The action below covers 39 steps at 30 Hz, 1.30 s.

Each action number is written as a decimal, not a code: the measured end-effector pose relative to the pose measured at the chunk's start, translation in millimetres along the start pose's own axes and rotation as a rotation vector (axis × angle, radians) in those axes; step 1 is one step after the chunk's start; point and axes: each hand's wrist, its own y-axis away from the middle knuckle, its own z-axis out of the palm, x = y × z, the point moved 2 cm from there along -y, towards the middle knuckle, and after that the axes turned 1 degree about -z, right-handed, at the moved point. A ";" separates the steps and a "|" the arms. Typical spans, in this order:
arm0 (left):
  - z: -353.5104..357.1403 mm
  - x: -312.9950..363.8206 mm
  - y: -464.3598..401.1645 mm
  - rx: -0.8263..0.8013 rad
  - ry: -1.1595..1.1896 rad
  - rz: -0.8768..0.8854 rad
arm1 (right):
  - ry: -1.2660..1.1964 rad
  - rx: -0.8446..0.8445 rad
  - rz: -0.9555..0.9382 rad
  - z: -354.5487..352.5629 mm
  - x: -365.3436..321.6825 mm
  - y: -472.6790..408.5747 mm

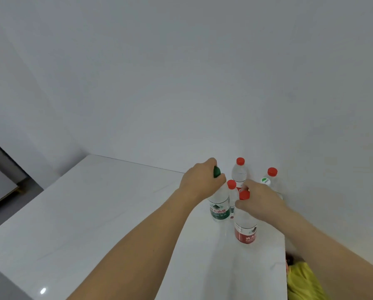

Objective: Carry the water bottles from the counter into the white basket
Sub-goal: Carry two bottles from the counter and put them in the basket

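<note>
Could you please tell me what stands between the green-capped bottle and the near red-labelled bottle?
In the head view, a smaller red-capped bottle stands between the green-capped bottle and the near red-labelled bottle, slightly behind them.

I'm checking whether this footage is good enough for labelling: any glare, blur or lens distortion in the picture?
Head view: soft, even light with faint shadows; one small bright glare spot on the counter near the lower left. Wide-angle bending shows in the curved counter edge and stretched forearms. Slight softness overall, yet the green-label bottle under the left hand stays legible.
</note>
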 end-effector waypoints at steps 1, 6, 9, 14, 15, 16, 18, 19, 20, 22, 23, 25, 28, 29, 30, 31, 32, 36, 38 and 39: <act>-8.1 -6.4 5.2 -0.008 -0.011 0.013 | -0.002 0.006 0.002 -3.0 -11.1 3.1; -56.5 -53.7 26.3 -0.019 -0.006 0.054 | -0.088 0.084 -0.005 -4.7 -76.5 19.0; -88.7 -85.8 35.7 -0.018 0.022 0.090 | -0.079 0.142 -0.014 -1.7 -121.0 27.3; -139.5 -127.8 49.6 0.025 0.068 0.135 | -0.092 0.204 -0.031 2.7 -187.3 39.7; -148.1 -134.6 52.3 0.030 0.069 0.137 | -0.107 0.205 -0.033 4.1 -198.1 41.4; -156.1 -140.9 55.0 0.033 0.067 0.137 | -0.129 0.205 -0.037 5.2 -207.7 42.9; -169.8 -152.2 60.5 0.040 0.064 0.128 | -0.177 0.215 -0.052 6.4 -222.8 45.3; -175.6 -157.3 63.5 0.046 0.069 0.116 | -0.189 0.222 -0.059 6.9 -228.9 45.6; -180.9 -162.2 67.1 0.050 0.071 0.102 | -0.188 0.229 -0.067 7.3 -234.8 45.8; -187.7 -169.4 73.9 0.045 0.053 0.085 | -0.178 0.234 -0.085 8.9 -244.9 46.6; -191.4 -174.2 78.2 0.046 0.037 0.082 | -0.182 0.233 -0.096 11.6 -251.6 47.3; -200.2 -183.7 85.0 0.060 0.024 0.082 | -0.190 0.242 -0.113 16.7 -266.3 48.9; -216.8 -203.4 92.0 0.077 0.018 0.088 | -0.181 0.254 -0.135 24.2 -295.5 50.5; -222.7 -211.5 93.6 0.081 0.020 0.090 | -0.179 0.256 -0.138 26.9 -305.8 50.1; -228.7 -220.1 94.5 0.083 0.023 0.093 | -0.180 0.260 -0.138 29.7 -315.8 49.1; -234.9 -229.6 95.1 0.084 0.027 0.099 | -0.182 0.266 -0.135 33.2 -326.0 47.9; -241.3 -240.1 95.5 0.084 0.033 0.105 | -0.184 0.273 -0.132 37.4 -336.5 46.4; -266.4 -283.7 92.3 0.062 0.078 0.140 | -0.208 0.321 -0.105 59.4 -376.9 39.3; -278.2 -303.7 88.8 0.046 0.069 0.167 | -0.224 0.349 -0.086 70.8 -394.7 36.4; -284.2 -312.8 86.9 0.045 0.064 0.180 | -0.228 0.363 -0.079 75.6 -403.4 35.2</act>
